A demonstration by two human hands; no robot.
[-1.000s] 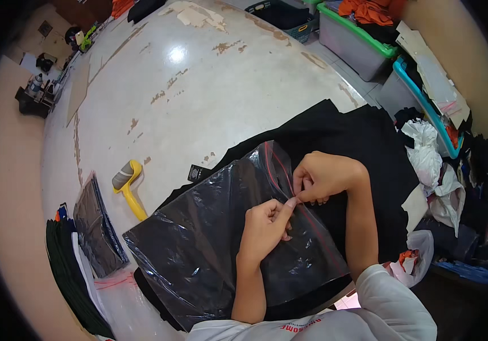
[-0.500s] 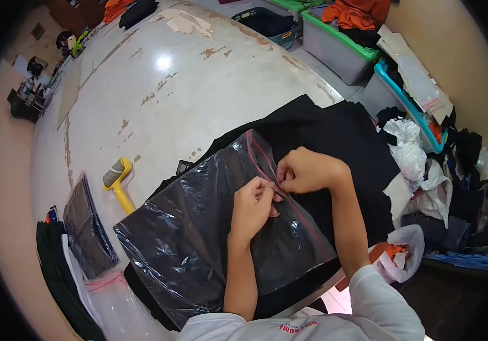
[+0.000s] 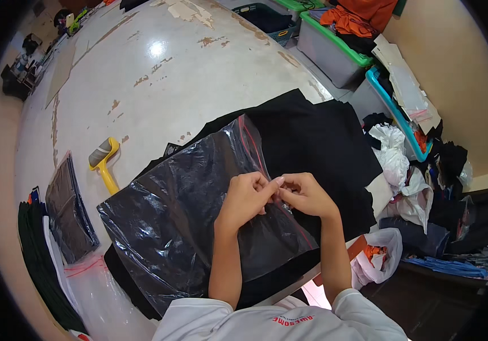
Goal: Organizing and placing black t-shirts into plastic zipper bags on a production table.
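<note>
Scuffed white tabletop [image 3: 158, 102], black fabric [image 3: 329, 148], clear flat plastic bag [image 3: 164, 227] on top!
Left hand [image 3: 245, 200] and right hand [image 3: 307, 194] pinch its slanting red-lined mouth [image 3: 251, 142]; the bag spreads leftward, left hand nearer its middle.

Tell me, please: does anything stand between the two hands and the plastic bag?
Nothing visible does: the left hand and right hand meet at the red-striped edge of the plastic bag. The yellow-handled roller lies off to the left, and the black cloth lies underneath, so neither is between.
</note>
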